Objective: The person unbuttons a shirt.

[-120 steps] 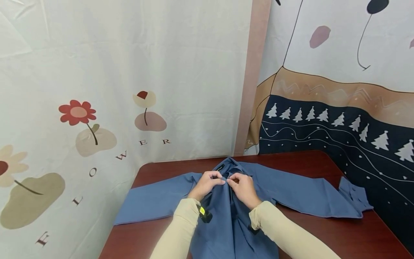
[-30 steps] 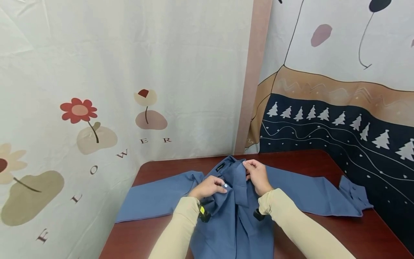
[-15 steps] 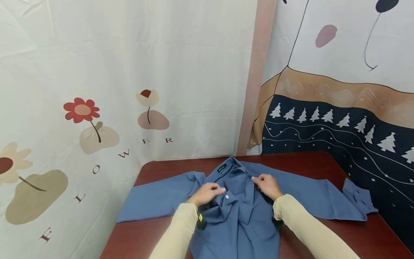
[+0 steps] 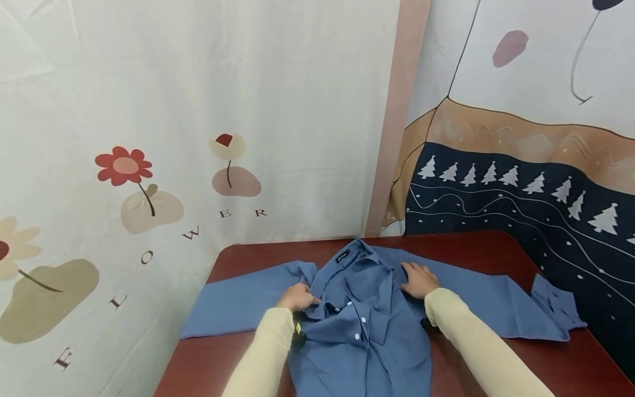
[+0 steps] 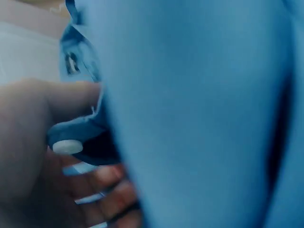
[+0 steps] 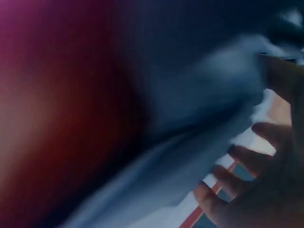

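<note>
A blue button-up shirt (image 4: 342, 353) lies with its sleeves spread sideways, its collar at the far end and its upper front parted. My left hand (image 4: 297, 298) is at the front edge on the left, with cloth between thumb and curled fingers. In the left wrist view a white button (image 5: 68, 147) shows just below the thumb (image 5: 71, 97). Over on the right side of the chest, my right hand (image 4: 419, 280) touches the cloth with its fingers (image 6: 249, 159) spread apart. Several white buttons (image 4: 357, 336) show along the parted front. Both wrist views are partly blurred.
The shirt lies on a reddish-brown table (image 4: 223, 353). Behind the table hangs a pale curtain (image 4: 307, 110) with flower prints, beside a dark tree-patterned one (image 4: 496, 204). The shirt's right cuff (image 4: 558, 300) is folded near the table's right edge.
Earlier both hands met at the collar front. The hands have since moved apart, left and right, and the upper front has spread, baring several buttons.
</note>
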